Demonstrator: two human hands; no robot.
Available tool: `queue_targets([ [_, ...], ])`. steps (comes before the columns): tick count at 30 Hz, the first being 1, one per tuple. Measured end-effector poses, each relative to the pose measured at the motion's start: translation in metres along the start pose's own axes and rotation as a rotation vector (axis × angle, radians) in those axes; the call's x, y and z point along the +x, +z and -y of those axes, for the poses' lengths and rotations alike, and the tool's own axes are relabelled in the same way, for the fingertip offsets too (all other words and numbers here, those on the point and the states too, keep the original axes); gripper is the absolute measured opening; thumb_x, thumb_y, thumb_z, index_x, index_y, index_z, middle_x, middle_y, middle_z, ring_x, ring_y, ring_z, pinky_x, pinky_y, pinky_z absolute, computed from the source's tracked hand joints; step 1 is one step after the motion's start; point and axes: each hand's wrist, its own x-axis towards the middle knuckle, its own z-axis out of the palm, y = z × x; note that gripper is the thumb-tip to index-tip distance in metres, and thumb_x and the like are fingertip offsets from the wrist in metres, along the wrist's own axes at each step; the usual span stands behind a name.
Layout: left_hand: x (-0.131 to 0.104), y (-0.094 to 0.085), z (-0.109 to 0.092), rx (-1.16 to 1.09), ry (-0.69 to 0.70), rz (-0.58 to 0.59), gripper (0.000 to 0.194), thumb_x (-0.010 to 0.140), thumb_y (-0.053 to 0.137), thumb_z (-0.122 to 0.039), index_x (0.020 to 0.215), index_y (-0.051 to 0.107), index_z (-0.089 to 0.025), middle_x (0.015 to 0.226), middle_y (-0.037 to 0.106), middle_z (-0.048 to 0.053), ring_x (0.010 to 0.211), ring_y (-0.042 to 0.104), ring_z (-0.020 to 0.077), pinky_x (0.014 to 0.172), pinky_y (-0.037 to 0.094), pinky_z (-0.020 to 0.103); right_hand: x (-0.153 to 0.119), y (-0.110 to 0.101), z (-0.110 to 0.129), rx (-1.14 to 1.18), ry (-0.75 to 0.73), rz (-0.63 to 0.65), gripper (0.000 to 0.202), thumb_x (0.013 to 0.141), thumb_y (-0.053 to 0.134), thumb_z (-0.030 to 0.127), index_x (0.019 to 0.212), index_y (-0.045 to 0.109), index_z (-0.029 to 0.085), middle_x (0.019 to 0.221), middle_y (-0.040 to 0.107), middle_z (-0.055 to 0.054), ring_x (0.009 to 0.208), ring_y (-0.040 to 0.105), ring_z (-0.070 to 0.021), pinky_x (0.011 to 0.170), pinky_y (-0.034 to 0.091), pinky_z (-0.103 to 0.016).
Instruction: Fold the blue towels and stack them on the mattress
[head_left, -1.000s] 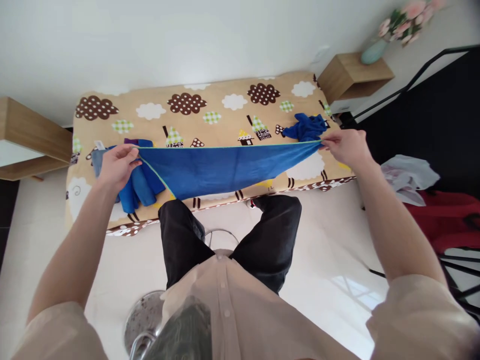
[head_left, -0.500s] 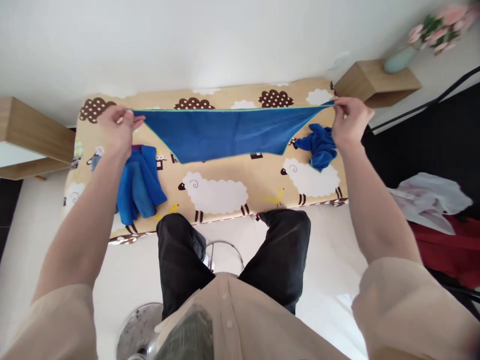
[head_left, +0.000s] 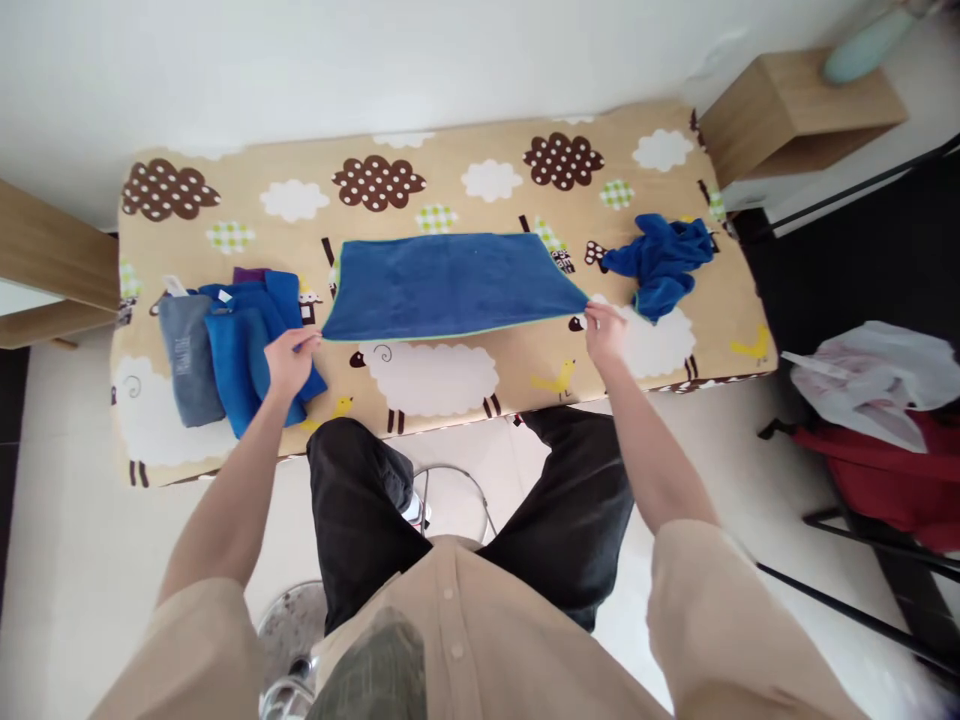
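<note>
A blue towel with a pale green edge is spread over the sheep-print bench cover. My left hand pinches its near left corner, and my right hand pinches the near right corner. The near edge is stretched between them. Left of the towel, next to my left hand, lies a pile of folded cloths in blue, grey and some purple. A crumpled blue cloth rests to the right, beyond my right hand.
A wooden box shelf with a pale green vase stands at the back right; another wooden shelf is at the left. On the right, a white plastic bag lies over red fabric. A metal stool stands on the floor.
Both hands have come nearer to me and closer together, lowering the towel's near edge. The towel, held up before, now lies mostly flat on the cover.
</note>
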Motion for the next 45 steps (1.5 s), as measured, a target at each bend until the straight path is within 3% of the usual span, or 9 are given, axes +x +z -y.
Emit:
queue_targets([
  [4, -0.036, 0.034, 0.017, 0.110, -0.171, 0.110, 0.019, 0.086, 0.064, -0.025, 0.090, 0.080, -0.016, 0.105, 0.077, 0.012, 0.100, 0.073, 0.0277, 0.102, 0.056, 0.042, -0.037, 0.033, -0.018, -0.079, 0.143, 0.237, 0.035, 0.094, 0.048, 0.012, 0.104, 0.082, 0.015, 0.128, 0.077, -0.015, 0.118, 0.072, -0.0264, 0.116, 0.052, -0.042],
  [9, -0.069, 0.056, 0.040, 0.164, -0.312, 0.236, 0.026, 0.088, 0.061, -0.029, 0.097, 0.082, -0.017, 0.105, 0.075, 0.013, 0.101, 0.071, 0.0289, 0.102, 0.054, 0.042, -0.063, 0.039, -0.025, -0.270, 0.299, 0.442, 0.040, 0.098, 0.048, 0.016, 0.118, 0.083, 0.019, 0.128, 0.077, -0.014, 0.113, 0.071, -0.0285, 0.106, 0.054, -0.041],
  [12, -0.077, 0.053, 0.051, 0.175, -0.297, 0.272, 0.031, 0.090, 0.060, -0.034, 0.103, 0.083, -0.017, 0.111, 0.075, 0.014, 0.107, 0.069, 0.0305, 0.105, 0.053, 0.044, -0.065, 0.036, -0.022, -0.405, 0.351, 0.466, 0.041, 0.101, 0.047, 0.021, 0.125, 0.081, 0.021, 0.125, 0.076, -0.018, 0.110, 0.070, -0.0312, 0.100, 0.051, -0.044],
  [20, -0.086, 0.039, 0.057, 0.219, -0.330, 0.319, 0.034, 0.090, 0.059, -0.037, 0.105, 0.085, -0.019, 0.111, 0.073, 0.013, 0.108, 0.067, 0.0298, 0.103, 0.052, 0.042, -0.075, 0.023, -0.014, -0.557, 0.189, 0.560, 0.045, 0.093, 0.046, 0.007, 0.117, 0.083, 0.017, 0.110, 0.078, -0.018, 0.129, 0.056, -0.0312, 0.107, 0.036, -0.044],
  [28, -0.082, 0.030, 0.055, 0.381, 0.006, 0.629, 0.034, 0.090, 0.052, -0.034, 0.083, 0.085, -0.026, 0.105, 0.074, 0.014, 0.107, 0.061, 0.0320, 0.097, 0.053, 0.043, -0.102, 0.017, -0.010, -0.609, 0.168, 0.677, 0.040, 0.090, 0.051, 0.005, 0.110, 0.084, 0.015, 0.103, 0.076, -0.021, 0.125, 0.056, -0.0353, 0.104, 0.039, -0.047],
  [33, -0.070, 0.041, 0.037, 0.509, 0.145, 0.865, 0.022, 0.079, 0.058, -0.025, 0.069, 0.078, -0.024, 0.097, 0.078, 0.015, 0.103, 0.069, 0.0304, 0.094, 0.054, 0.040, -0.101, 0.019, -0.006, -0.591, 0.300, 0.694, 0.044, 0.090, 0.048, 0.006, 0.119, 0.081, 0.011, 0.110, 0.076, -0.023, 0.127, 0.057, -0.0360, 0.107, 0.041, -0.048],
  [37, -0.065, 0.057, 0.017, 0.653, 0.082, 0.853, 0.018, 0.083, 0.064, -0.031, 0.076, 0.076, -0.020, 0.091, 0.076, 0.021, 0.103, 0.072, 0.0394, 0.094, 0.054, 0.053, -0.086, 0.023, 0.006, -0.512, 0.360, 0.545, 0.044, 0.086, 0.049, 0.007, 0.117, 0.079, 0.012, 0.132, 0.070, -0.021, 0.138, 0.051, -0.0356, 0.113, 0.039, -0.050],
  [41, -0.046, 0.076, -0.030, 0.550, 0.141, 0.622, 0.042, 0.095, 0.056, -0.037, 0.125, 0.076, -0.015, 0.135, 0.068, 0.028, 0.137, 0.057, 0.0481, 0.112, 0.043, 0.067, -0.060, 0.034, 0.046, -0.405, 0.221, 0.325, 0.053, 0.096, 0.043, 0.017, 0.144, 0.065, 0.010, 0.165, 0.046, -0.020, 0.155, 0.036, -0.0358, 0.123, 0.033, -0.058],
  [45, -0.033, 0.118, -0.092, 0.274, 0.203, 0.340, 0.057, 0.106, 0.044, -0.040, 0.158, 0.054, -0.021, 0.171, 0.040, 0.014, 0.162, 0.030, 0.0367, 0.131, 0.026, 0.059, -0.041, 0.071, 0.119, -0.284, 0.041, 0.245, 0.062, 0.107, 0.038, 0.034, 0.166, 0.039, 0.016, 0.177, 0.028, -0.015, 0.165, 0.019, -0.0329, 0.131, 0.022, -0.062],
])
